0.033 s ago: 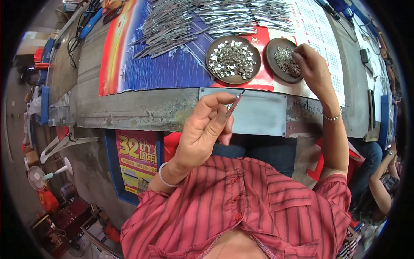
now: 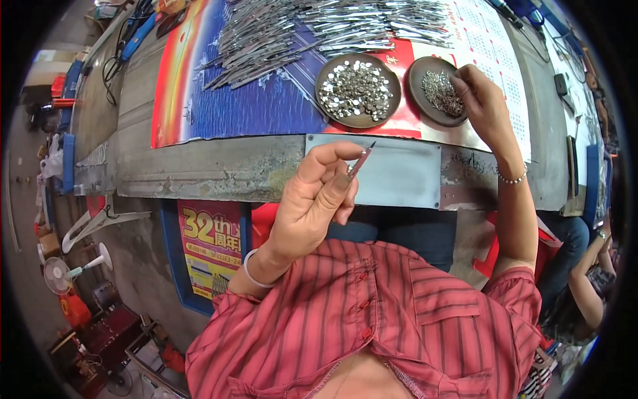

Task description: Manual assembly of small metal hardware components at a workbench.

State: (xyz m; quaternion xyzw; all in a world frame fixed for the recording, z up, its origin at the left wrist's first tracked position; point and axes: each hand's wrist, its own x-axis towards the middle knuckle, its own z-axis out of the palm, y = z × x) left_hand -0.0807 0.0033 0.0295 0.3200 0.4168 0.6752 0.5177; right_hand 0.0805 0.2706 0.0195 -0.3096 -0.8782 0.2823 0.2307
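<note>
My left hand [image 2: 319,189] is closed in a pinch on a slim, pointed metal piece [image 2: 361,162], its dark tip up and to the right, in front of the table edge. My right hand [image 2: 484,103] is at the right rim of a brown dish [image 2: 415,86] of tiny silvery parts [image 2: 442,93], too small to name. Its thumb and forefinger are pressed together; anything between them is hidden. A second brown dish [image 2: 323,74], left of it, holds many small, shiny round discs [image 2: 355,90].
A large heap of slim metal pieces [image 2: 266,46] lies across the back of the printed sheet [image 2: 252,113] covering the table. A pale metal plate [image 2: 399,176] is fixed at the table's front edge. A blue-handled tool [image 2: 138,38] with black cable lies far left. Another person's arm [image 2: 585,299] shows at right.
</note>
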